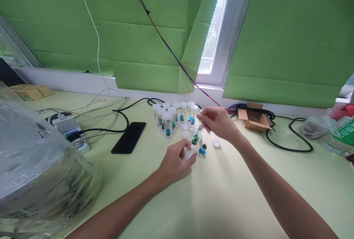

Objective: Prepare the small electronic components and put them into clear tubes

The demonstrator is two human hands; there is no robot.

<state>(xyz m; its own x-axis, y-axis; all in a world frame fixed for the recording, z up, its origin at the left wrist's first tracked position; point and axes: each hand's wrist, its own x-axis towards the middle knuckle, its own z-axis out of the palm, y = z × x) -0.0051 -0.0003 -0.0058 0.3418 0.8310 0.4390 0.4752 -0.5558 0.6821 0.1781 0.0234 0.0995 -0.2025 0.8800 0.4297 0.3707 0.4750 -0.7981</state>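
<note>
My left hand (177,160) is closed round the white lower end of a clear tube, which leans slightly. Inside that tube shows a green part (195,138) on a thin dark shaft. Above it, my right hand (217,123) pinches the top of the shaft between thumb and fingers. Right beside the tube lie a blue part (202,151) and a small dark part (204,146). A white cap (216,143) rests on the table to their right. Behind my hands stand several capped clear tubes (167,126) with blue or green parts inside.
A black phone (128,138) lies left of the tubes, near a power strip (69,132) with cables. Plastic-wrapped bulk (41,172) fills the left front. An open cardboard box (254,117), black cable (293,150) and plastic bottle (339,139) are on the right.
</note>
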